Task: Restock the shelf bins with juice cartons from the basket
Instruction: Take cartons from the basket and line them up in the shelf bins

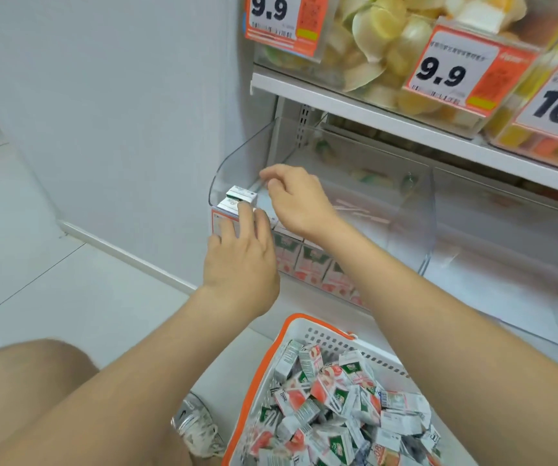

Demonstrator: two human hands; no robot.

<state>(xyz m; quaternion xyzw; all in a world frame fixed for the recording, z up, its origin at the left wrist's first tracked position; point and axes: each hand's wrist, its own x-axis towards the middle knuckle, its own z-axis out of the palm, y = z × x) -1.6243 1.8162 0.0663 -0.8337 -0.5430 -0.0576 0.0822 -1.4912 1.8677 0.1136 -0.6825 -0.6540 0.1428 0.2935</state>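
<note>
Juice cartons (pixel 338 405) lie heaped in a white basket (pixel 261 375) with an orange rim, on the floor just in front of the clear shelf bin (pixel 237 163). A grey shoe (pixel 193 425) stands left of the basket.

At the bin's front, a row of cartons (pixel 308 264) stands upright behind the clear wall. At the bin's front left corner sit two stacked cartons (pixel 237 198). The left hand (pixel 240 260) rests on them, its fingers straight and close together on top and the thumb down by the bin's front face.

The right hand (pixel 299 200) hovers over the bin's left part, fingers curled downward; I cannot tell whether they pinch anything.

Above the bin runs a white shelf (pixel 355 112) carrying tubs of yellow fruit cups (pixel 382 35) and orange price tags (pixel 452 72).
</note>
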